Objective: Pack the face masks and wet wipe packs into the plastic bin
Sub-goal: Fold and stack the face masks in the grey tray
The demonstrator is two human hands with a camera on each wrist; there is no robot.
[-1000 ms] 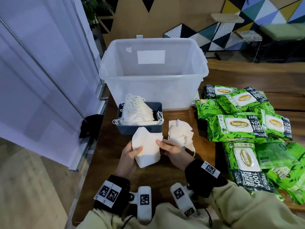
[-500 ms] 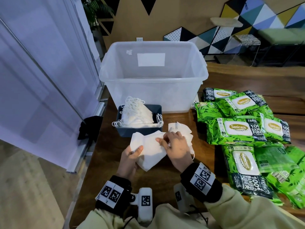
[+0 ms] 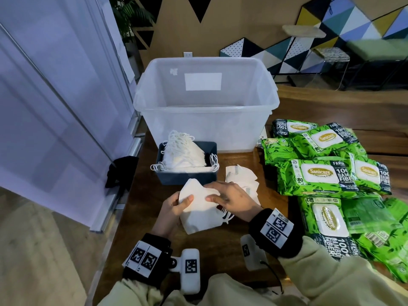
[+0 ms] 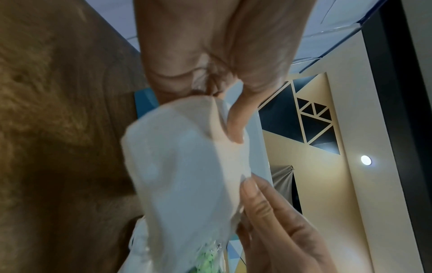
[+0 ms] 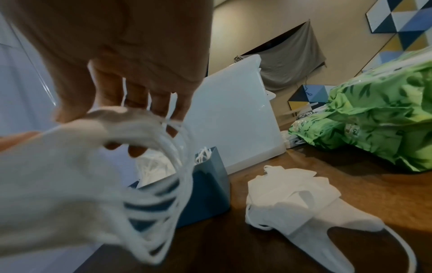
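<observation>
A stack of white face masks is held over the wooden table in front of me. My left hand grips its left edge, thumb on top. My right hand lies over its right side with thumb and fingers closed on the masks; their ear loops hang under that hand. A second loose pile of masks lies just right of the hands. More masks fill a small dark blue box. Behind it stands the clear plastic bin, which looks empty. Several green wet wipe packs lie on the right.
A white sliding door panel runs along the table's left edge, with a black cloth at its foot. Bare table shows between the bin and the hands. Stools and a patterned wall panel stand behind.
The head view has dropped slightly. My right hand moved from the stack's right edge onto its top, and the stack turned from upright toward lying flatter between both hands.
</observation>
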